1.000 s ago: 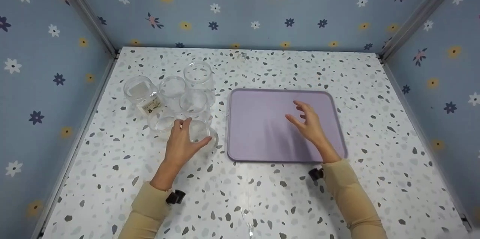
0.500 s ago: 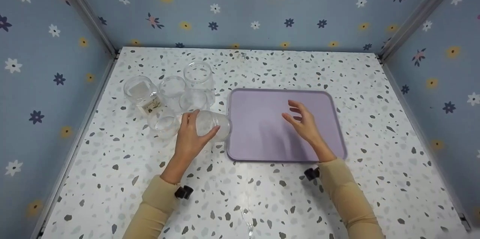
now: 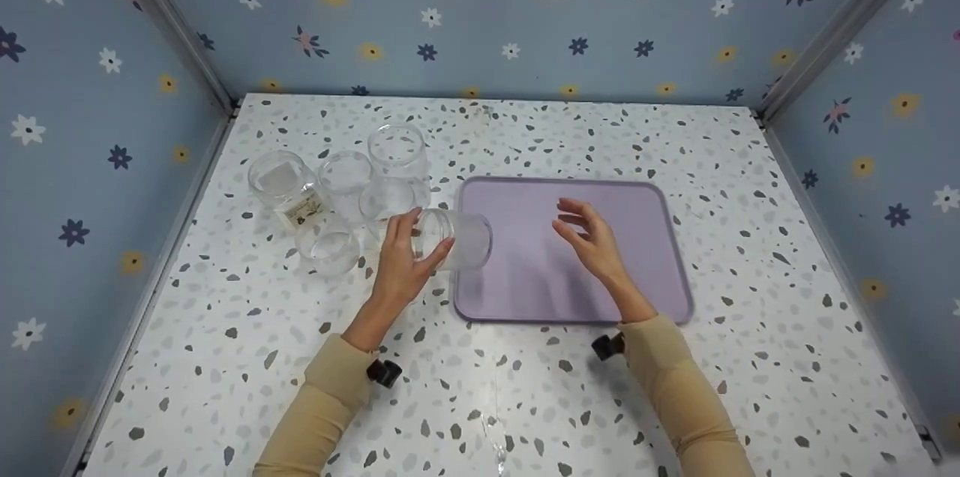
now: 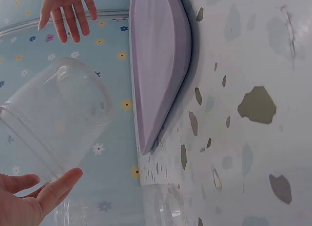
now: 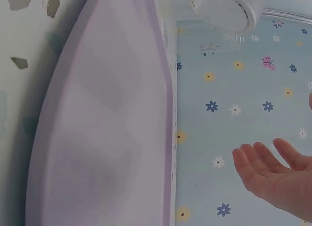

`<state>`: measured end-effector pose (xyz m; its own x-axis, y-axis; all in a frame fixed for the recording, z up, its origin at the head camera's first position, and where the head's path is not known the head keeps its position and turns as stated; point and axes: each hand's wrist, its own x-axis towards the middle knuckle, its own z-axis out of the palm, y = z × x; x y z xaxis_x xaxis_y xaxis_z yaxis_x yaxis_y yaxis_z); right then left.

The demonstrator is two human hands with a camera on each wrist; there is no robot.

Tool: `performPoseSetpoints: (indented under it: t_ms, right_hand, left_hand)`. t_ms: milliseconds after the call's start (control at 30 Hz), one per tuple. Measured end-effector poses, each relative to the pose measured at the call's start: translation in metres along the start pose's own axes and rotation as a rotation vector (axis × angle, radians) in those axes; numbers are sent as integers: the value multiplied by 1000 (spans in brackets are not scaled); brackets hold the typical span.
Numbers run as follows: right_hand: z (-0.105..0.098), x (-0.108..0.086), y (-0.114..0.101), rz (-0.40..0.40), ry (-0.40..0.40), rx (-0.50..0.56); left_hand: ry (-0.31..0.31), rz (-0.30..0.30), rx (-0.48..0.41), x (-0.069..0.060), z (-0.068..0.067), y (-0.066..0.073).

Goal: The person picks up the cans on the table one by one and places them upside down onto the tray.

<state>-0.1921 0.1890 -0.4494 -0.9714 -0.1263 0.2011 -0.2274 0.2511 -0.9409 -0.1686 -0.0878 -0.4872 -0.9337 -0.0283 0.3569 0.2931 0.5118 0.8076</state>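
Note:
My left hand [image 3: 405,267] grips a clear plastic jar [image 3: 469,241] near its ringed neck. The jar lies on its side in the air, its base pointing right over the left edge of a purple tray [image 3: 517,297]. In the left wrist view the thumb and fingers hold the rim end of this jar [image 4: 58,113]. My right hand [image 3: 600,248] hovers above the tray with relaxed fingers and holds nothing. It faces the jar's base, apart from it. The right wrist view shows this hand [image 5: 273,172] with its fingers extended.
Several clear jars stand on the speckled table left of the tray, including a tall one [image 3: 397,151] and a low one [image 3: 330,248]. One jar [image 3: 279,181] has a printed label [image 3: 304,208]. Flower-patterned walls [image 3: 480,19] enclose the table.
My left hand has lifted the jar from the group, tipped it sideways and carried it right to the tray's edge. My right hand has drifted slightly left above the tray.

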Motion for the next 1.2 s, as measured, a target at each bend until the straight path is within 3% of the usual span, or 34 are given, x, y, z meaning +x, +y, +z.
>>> performPoseSetpoints:
  t_ms: [267, 433, 733, 967, 1200]
  right_hand:
    - [8, -2, -1, 6, -53, 45]
    - [12, -3, 1, 4, -73, 79]
    - [20, -3, 20, 12, -164, 301]
    - [24, -7, 23, 13, -214, 349]
    - [23, -9, 21, 23, -260, 344]
  left_hand:
    - [-9, -16, -141, 3, 13, 1]
    - [-19, 10, -218, 3, 22, 4]
    - [-19, 44, -288, 2, 39, 12]
    - [-24, 48, -360, -1, 50, 19]
    - [-32, 72, -424, -6, 35, 58]
